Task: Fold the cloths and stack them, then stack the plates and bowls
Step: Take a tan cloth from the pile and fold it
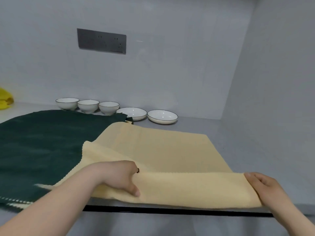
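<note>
A pale yellow cloth lies on the grey counter, its near edge lifted and rolled over. My left hand grips that lifted edge at its left end, and my right hand grips it at the right end. A dark green cloth lies spread flat to the left, partly under the yellow one. Along the back wall stand three white bowls in a row, with two shallow white plates to their right. One plate is partly covered by the green cloth's corner.
The grey counter ends at a dark front edge just below my hands. A side wall closes in on the right. A dark socket panel is on the back wall. Something yellow sits at the far left.
</note>
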`<state>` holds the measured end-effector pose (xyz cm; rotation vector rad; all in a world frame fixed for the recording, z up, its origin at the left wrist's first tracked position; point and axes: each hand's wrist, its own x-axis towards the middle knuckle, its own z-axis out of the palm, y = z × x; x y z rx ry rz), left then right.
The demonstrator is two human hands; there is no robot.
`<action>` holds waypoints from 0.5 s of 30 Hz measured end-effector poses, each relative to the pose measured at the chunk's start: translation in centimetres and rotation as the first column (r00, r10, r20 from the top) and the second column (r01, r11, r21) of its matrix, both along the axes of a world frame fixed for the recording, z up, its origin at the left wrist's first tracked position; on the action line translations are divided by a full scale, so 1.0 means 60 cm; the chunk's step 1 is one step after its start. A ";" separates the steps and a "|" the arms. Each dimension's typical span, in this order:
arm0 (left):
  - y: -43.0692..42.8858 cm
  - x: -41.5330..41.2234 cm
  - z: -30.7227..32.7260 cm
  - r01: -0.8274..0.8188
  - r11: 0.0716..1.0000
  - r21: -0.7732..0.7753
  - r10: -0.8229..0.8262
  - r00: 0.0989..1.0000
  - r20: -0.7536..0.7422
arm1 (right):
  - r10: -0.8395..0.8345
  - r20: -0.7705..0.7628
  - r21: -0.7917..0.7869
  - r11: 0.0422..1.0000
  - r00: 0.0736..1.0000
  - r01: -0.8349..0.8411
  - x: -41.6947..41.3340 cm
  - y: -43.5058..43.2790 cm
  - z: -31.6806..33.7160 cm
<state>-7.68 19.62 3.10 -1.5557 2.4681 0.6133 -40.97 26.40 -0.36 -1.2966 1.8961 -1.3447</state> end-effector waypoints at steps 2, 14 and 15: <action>0.001 0.011 0.011 0.007 0.999 0.038 -0.009 0.999 0.053 | -0.017 -0.021 0.007 1.000 1.000 0.017 0.004 -0.002 0.000; -0.103 0.111 0.032 -0.376 0.818 -0.436 0.448 0.891 0.072 | -0.143 -0.284 0.041 0.986 0.948 0.161 -0.002 -0.123 -0.001; -0.119 0.108 0.025 -0.393 0.783 -0.482 0.461 0.887 0.026 | -0.155 -0.300 0.045 0.983 0.941 0.176 -0.004 -0.139 -0.001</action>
